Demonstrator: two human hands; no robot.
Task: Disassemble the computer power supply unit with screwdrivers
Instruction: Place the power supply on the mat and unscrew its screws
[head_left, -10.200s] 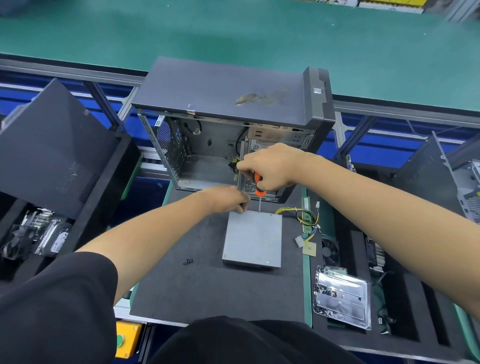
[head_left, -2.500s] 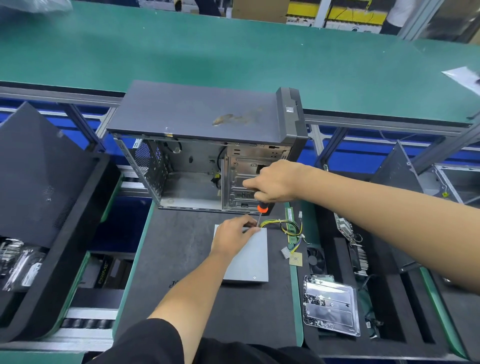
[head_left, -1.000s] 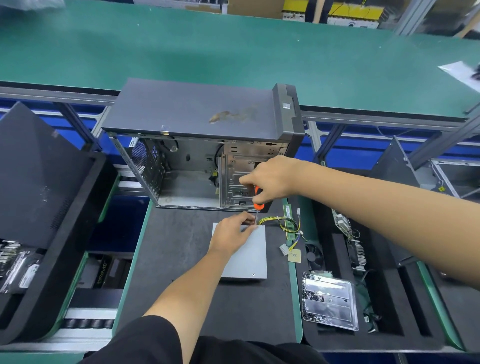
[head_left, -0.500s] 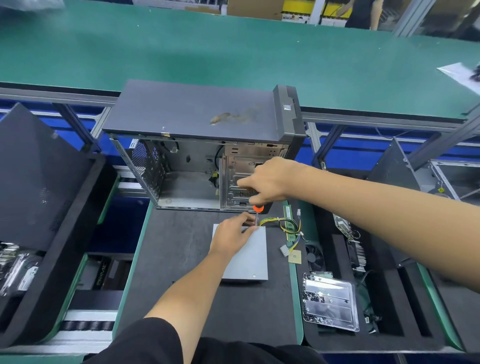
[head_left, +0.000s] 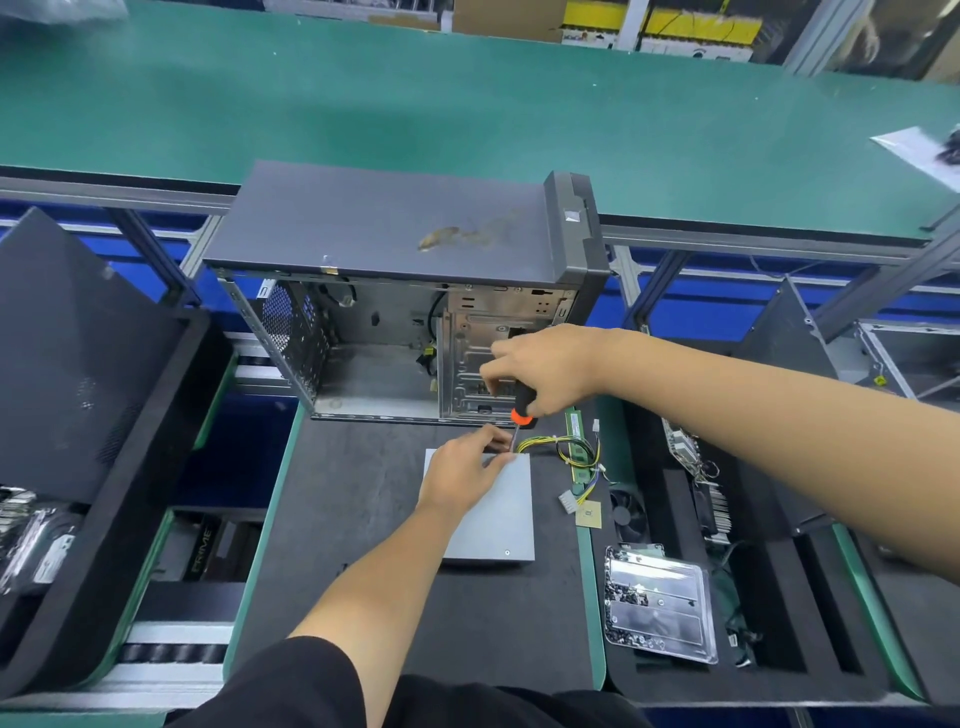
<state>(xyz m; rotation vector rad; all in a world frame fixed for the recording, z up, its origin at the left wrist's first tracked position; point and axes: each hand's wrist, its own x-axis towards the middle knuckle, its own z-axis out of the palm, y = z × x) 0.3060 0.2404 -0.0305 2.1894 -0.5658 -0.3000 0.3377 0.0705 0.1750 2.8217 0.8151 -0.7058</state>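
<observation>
Working a far-corner screw: right hand (head_left: 545, 371) grips the screwdriver (head_left: 521, 410), left hand (head_left: 462, 470) pinches its shaft atop the power supply (head_left: 498, 519), whose cover remains on.

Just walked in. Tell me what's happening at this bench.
A person is taking apart a grey power supply unit lying flat on a black mat in front of an opened computer case. The right hand grips an orange and black screwdriver held upright, tip at the unit's far edge. The left hand rests on the unit, fingers by the tip. Its wire bundle trails right.
</observation>
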